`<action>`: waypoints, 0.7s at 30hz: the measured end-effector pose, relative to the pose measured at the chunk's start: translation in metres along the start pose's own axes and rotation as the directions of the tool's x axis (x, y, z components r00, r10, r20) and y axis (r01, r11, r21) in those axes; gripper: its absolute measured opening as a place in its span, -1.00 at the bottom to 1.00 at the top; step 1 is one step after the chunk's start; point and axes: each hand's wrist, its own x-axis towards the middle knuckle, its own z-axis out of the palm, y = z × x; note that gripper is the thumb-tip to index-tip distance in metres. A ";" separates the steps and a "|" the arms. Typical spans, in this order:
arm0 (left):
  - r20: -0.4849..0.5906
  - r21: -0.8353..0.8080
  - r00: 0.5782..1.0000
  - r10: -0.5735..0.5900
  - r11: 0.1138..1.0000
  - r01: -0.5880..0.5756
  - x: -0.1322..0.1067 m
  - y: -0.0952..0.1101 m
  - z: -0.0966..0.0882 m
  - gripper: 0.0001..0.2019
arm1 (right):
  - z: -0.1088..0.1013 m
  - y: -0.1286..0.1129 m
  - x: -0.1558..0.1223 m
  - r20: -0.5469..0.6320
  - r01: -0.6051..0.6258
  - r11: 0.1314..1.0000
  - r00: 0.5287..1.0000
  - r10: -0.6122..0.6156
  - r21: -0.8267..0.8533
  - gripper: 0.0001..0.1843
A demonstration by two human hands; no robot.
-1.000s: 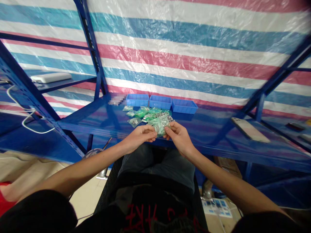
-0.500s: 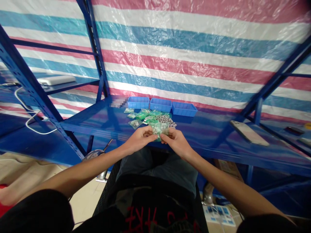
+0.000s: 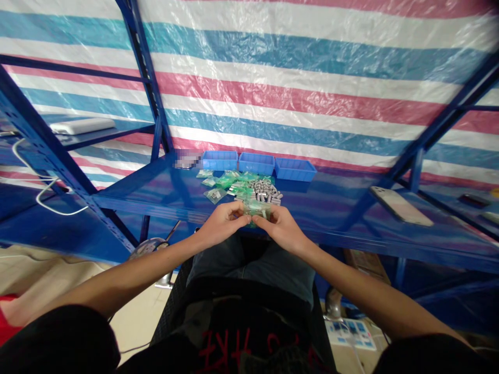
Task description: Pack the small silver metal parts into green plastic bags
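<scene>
Clear, green-tinted plastic makes up the small bag (image 3: 257,208) at the centre, pinched between a person's two bare hands at the front edge of a blue metal bench (image 3: 335,202). The left hand (image 3: 223,223) grips its left side and the right hand (image 3: 285,227) its right, thumbs towards the wearer, the tips close together along the near edge. The bag spans the gap from side to side, so neither hand is nearer to it. Fingers and glare hide much of it; its contents and true long axis cannot be told.

Just beyond the bag, away from the body and slightly towards the right hand, lies a loose heap of short grey cylinders (image 3: 265,191). Left of the heap are overlapping green packets (image 3: 230,179), and nearer the left hand a flat clear packet (image 3: 215,195).

Behind these, three blue plastic bins (image 3: 257,167) stand in a row before a striped tarpaulin (image 3: 296,93). Well to the right, a pale smartphone (image 3: 403,206) lies on the bench.
</scene>
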 end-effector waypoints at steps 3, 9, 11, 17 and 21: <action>-0.016 -0.017 0.998 -0.061 0.998 0.060 0.001 0.000 -0.002 -0.77 | -0.001 0.006 0.003 -0.038 0.010 0.999 0.999 -0.008 0.045 -0.80; 0.075 -0.330 0.945 -0.319 0.886 0.326 0.003 -0.004 -0.003 -0.49 | -0.010 0.009 0.000 -0.118 0.338 0.884 0.913 -0.392 -0.322 -0.85; 0.131 -0.467 0.938 -0.322 0.814 0.345 0.003 -0.004 -0.002 -0.58 | -0.011 0.007 -0.003 -0.021 0.488 0.767 0.839 -0.544 -0.416 -0.78; -0.119 -0.518 0.984 -0.130 0.854 0.050 0.003 -0.006 -0.005 -0.68 | -0.008 0.004 0.000 -0.195 0.342 0.910 0.901 -0.389 -0.234 -0.62; -0.260 -0.380 0.965 -0.031 0.922 -0.073 0.006 -0.008 -0.009 -0.74 | -0.005 0.000 0.003 -0.111 0.059 0.986 0.993 -0.042 0.154 -0.69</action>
